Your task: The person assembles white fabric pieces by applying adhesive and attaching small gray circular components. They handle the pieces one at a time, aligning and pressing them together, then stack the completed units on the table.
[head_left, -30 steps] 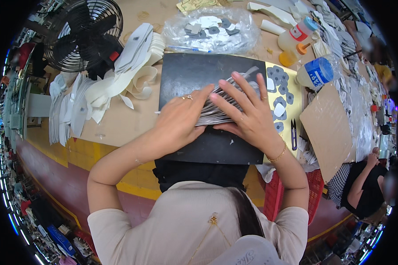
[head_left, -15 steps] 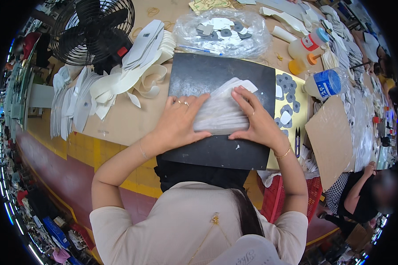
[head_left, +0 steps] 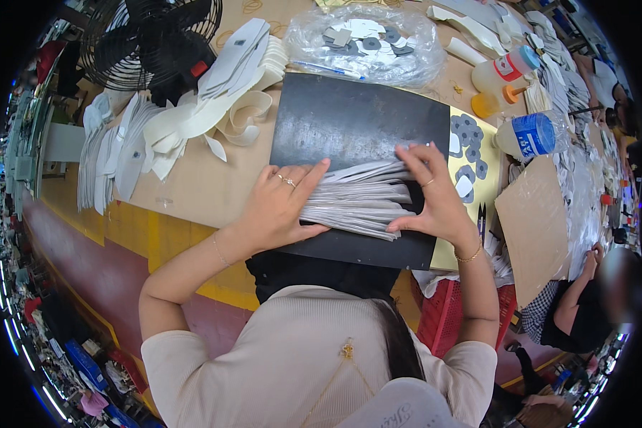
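A stack of thin, pale grey-white cut pieces lies on its edges across the black board, its layers fanned a little apart at the right end. My left hand grips the stack's left end, the thumb along the near side and the fingers over the far side. At the other end is my right hand, its fingers at the far corner and its thumb against the near corner. My palms hide both ends of the stack in part.
Left of the board lie pale strips and more cut pieces, beside a black fan. A plastic bag of small pieces sits behind. Bottles, grey small pieces, snips and cardboard are at right.
Both hands have brought the stack nearer to me and turned it, so its layered edges now face up. The right hand has shifted a little to the right.
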`<action>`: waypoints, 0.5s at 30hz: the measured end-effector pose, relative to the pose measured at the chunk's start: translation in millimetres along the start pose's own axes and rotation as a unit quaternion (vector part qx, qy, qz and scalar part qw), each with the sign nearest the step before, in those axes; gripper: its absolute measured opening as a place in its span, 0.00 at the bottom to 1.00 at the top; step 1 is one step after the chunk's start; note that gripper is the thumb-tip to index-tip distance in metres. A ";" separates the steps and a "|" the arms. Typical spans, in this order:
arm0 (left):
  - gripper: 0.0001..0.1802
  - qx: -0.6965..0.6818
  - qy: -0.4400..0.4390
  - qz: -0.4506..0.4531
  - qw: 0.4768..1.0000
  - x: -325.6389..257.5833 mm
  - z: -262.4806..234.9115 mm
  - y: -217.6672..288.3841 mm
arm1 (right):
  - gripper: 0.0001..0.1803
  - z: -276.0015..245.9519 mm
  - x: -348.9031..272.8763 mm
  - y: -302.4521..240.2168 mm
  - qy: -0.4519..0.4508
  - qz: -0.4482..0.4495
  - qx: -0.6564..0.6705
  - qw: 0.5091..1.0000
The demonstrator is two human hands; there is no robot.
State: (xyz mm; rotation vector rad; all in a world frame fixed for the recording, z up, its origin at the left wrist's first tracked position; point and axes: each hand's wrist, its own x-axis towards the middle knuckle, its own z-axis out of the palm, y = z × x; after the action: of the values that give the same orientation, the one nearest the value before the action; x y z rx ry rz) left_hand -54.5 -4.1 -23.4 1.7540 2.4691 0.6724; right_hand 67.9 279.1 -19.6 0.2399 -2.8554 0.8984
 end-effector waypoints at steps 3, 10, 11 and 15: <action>0.56 0.004 0.003 -0.005 1.000 1.5 -6.8 -6.2 | 0.64 11.5 -21.3 3.3 -0.025 0.034 0.070 0.997; 0.58 -0.034 -0.032 -0.019 0.999 -2.4 -0.9 -9.0 | 0.77 37.3 -34.9 -16.9 0.014 0.011 0.113 0.993; 0.58 -0.028 -0.025 -0.014 0.999 -4.5 -1.7 -8.9 | 0.77 31.2 -35.6 -11.9 0.012 0.010 0.086 0.996; 0.59 -0.016 -0.017 -0.022 0.999 -1.6 -3.0 -3.3 | 0.72 36.7 -10.5 -5.1 0.038 -0.037 0.080 0.995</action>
State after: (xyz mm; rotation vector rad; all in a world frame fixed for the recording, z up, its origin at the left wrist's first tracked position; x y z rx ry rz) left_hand -57.7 -7.4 -22.2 1.6797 2.4536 0.6695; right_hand 76.0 254.9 -48.5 0.3190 -2.6877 1.0987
